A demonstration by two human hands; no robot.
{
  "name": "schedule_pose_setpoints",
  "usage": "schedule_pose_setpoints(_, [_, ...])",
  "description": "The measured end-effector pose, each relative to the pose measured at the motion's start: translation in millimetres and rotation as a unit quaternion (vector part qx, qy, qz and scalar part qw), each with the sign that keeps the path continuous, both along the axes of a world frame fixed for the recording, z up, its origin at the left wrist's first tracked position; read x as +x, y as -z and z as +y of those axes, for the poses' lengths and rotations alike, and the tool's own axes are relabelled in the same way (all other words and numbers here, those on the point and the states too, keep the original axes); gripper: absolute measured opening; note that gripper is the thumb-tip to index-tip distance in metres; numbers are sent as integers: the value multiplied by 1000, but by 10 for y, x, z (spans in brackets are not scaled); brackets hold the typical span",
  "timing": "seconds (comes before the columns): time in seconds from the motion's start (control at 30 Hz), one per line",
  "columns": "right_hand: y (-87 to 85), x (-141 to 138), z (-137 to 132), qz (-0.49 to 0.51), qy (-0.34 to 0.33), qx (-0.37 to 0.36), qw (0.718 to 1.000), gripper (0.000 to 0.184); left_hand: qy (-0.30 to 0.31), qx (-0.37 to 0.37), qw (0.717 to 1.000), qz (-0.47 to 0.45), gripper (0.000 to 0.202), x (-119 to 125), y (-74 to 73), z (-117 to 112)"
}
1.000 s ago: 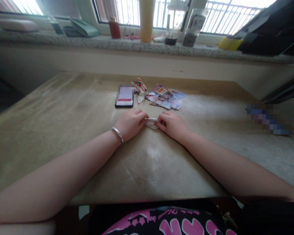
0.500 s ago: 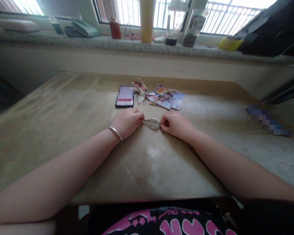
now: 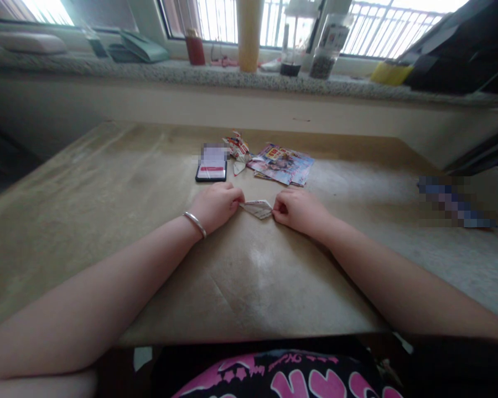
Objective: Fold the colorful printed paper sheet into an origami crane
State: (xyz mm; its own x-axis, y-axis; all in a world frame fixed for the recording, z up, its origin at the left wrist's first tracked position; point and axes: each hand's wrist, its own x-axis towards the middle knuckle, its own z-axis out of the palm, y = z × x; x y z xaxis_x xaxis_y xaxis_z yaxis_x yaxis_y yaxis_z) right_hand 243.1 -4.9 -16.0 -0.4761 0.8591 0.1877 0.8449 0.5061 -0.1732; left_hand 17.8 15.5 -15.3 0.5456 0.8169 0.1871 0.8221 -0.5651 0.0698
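pinching a part-folded paper slip (image 3: 257, 209) at each end, the left hand (image 3: 218, 203) and right hand (image 3: 299, 210) are creasing it; flat sheets (image 3: 283, 164) are lying unfolded beyond.

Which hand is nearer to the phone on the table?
Left. The left hand lies just nearer the camera than the phone; the right hand sits farther off to the right. Both pinch the folded paper between them.

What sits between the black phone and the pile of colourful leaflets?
A small folded figure of red-and-white printed paper lies between the black phone and the flat pile of colourful leaflets, close to both; the head view shows it.
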Motion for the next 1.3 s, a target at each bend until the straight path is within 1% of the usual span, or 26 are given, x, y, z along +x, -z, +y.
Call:
schedule_pose_setpoints(0.2, [54, 89, 57, 48, -38, -19, 998, 5, 6, -7, 1000, -19, 25, -17, 22, 38])
schedule_pose_setpoints(0.37, [47, 81, 40, 45, -28, -20, 998, 5, 18, -18, 999, -40, 24, -29, 43, 57])
schedule_pose_setpoints(0.5, [39, 66, 20, 39, -25, -9, 999, 7, 34, -5, 999, -41, 24, -20, 40, 16])
schedule_pose_setpoints(0.6, [58, 74, 27, 52, -29, -4, 998, 8, 51, 6, 998, -46, 19, -13, 36, -19])
schedule_pose_setpoints(0.7, [96, 92, 56, 83, -38, -19, 996, 10, 47, 12, 998, -40, 19, -10, 36, -24])
schedule_pose_setpoints(0.8, [129, 110, 86, 135, -28, -40, 990, 14, 44, 11, 998, -37, 17, -9, 42, -7])
schedule_pose_setpoints(0.9, [135, 114, 93, 188, -20, -31, 981, 18, 46, 4, 998, -42, 16, -14, 53, 14])
schedule_pose_setpoints(0.97, [124, 107, 80, 197, -29, -23, 980, 16, 46, -1, 998, -47, 14, -19, 63, 24])
schedule_pose_setpoints(1.07, [100, 87, 43, 160, -51, -13, 986, 9, 44, -4, 998, -53, 14, -28, 74, 36])
schedule_pose_setpoints(1.13, [83, 73, 13, 108, -50, 8, 993, 8, 46, -6, 997, -58, 14, -32, 76, 43])
schedule_pose_setpoints(1.23, [53, 50, -27, 14, -15, 46, 999, 11, 49, -9, 996, -67, 12, -34, 76, 53])
schedule_pose_setpoints(1.3, [32, 31, -46, -14, 4, 50, 999, 11, 51, -8, 996, -74, 12, -36, 77, 60])
